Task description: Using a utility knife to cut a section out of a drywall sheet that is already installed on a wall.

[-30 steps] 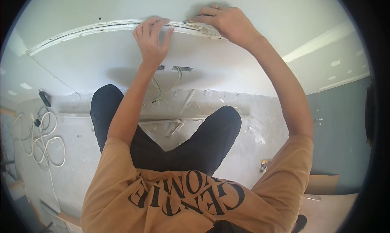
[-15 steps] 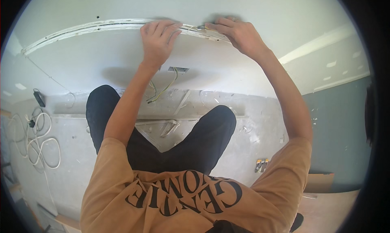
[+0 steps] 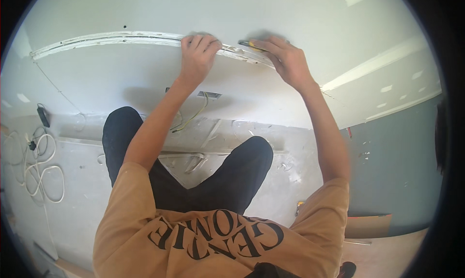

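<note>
A long seam (image 3: 121,37) with rough white edges and a dark gap runs across the pale wallboard (image 3: 184,9). My left hand (image 3: 197,60) rests on this seam, its fingers bent over the edge and a little apart, gripping nothing that I can see. To its right, my right hand (image 3: 289,62) is closed around a yellow and dark utility knife (image 3: 256,46), whose tip points left just above the seam. Between the hands, a thin pale curl (image 3: 228,48) stands out from the torn edge. The knife's handle is partly hidden by my fingers.
Below the seam, yellowish-green wires (image 3: 196,117) hang from a rectangular cutout (image 3: 209,95). Pale strips (image 3: 193,161) and scraps lie on the dusty floor by my knees. A coiled white cable (image 3: 46,174) lies at the left, a brown board (image 3: 368,225) at the lower right.
My right hand has turned, showing more of the knife, whose tip now stands slightly off the seam. The left hand has stayed on the seam. The whole view has shifted a little.
</note>
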`<state>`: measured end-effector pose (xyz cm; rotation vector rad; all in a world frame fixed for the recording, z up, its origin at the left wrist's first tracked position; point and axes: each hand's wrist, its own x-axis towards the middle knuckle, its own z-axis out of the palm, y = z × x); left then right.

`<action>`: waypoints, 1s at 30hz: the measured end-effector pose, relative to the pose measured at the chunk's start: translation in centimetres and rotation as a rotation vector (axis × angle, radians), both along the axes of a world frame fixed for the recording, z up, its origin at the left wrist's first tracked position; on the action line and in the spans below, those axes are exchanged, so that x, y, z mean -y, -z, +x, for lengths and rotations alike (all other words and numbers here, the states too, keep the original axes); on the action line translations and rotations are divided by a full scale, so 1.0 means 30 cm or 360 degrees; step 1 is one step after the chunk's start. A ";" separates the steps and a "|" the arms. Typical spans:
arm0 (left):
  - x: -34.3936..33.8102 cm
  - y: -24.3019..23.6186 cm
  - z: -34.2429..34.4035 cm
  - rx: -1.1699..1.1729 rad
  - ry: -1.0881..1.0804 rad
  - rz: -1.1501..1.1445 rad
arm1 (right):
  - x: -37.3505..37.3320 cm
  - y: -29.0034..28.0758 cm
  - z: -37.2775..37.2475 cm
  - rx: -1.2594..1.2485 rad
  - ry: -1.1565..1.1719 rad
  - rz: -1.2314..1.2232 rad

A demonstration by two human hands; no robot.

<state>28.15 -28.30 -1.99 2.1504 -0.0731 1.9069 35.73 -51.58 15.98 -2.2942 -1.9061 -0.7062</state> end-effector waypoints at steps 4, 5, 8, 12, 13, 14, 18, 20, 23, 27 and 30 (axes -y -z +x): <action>0.015 0.004 -0.002 -0.0068 -0.0077 -0.0005 | -0.049 0.024 -0.021 0.0032 -0.0078 0.0029; 0.017 0.003 -0.005 -0.0100 -0.0106 -0.0010 | -0.065 0.024 -0.018 0.0076 -0.0108 0.0005; 0.022 0.003 -0.009 -0.0098 -0.0132 -0.0022 | -0.100 0.008 0.009 0.0208 -0.0141 -0.0068; 0.017 0.027 -0.019 -0.0153 -0.0050 -0.0039 | -0.110 0.004 0.016 0.0142 -0.0161 -0.0107; 0.008 0.046 -0.028 -0.0132 0.0014 -0.0047 | -0.121 0.006 0.013 0.0156 -0.0220 -0.0098; -0.002 0.059 -0.039 -0.0113 0.0081 -0.0052 | -0.133 0.008 0.005 0.0166 -0.0276 -0.0085; -0.029 0.074 -0.058 -0.0066 0.0068 -0.0075 | -0.165 0.017 -0.004 0.0223 -0.0149 -0.0190; -0.027 0.064 -0.052 0.0087 0.0078 -0.0268 | -0.162 0.027 0.002 0.0325 -0.0101 -0.0236; -0.022 0.070 -0.055 0.0075 0.0030 -0.0194 | -0.151 0.031 0.001 0.0539 -0.0206 -0.0218; -0.027 0.077 -0.048 0.0077 0.0011 -0.0229 | -0.147 -0.010 0.019 0.0396 -0.0196 -0.0324; -0.021 0.079 -0.039 0.0104 0.0039 -0.0263 | -0.107 -0.016 0.025 0.0424 -0.0173 -0.0366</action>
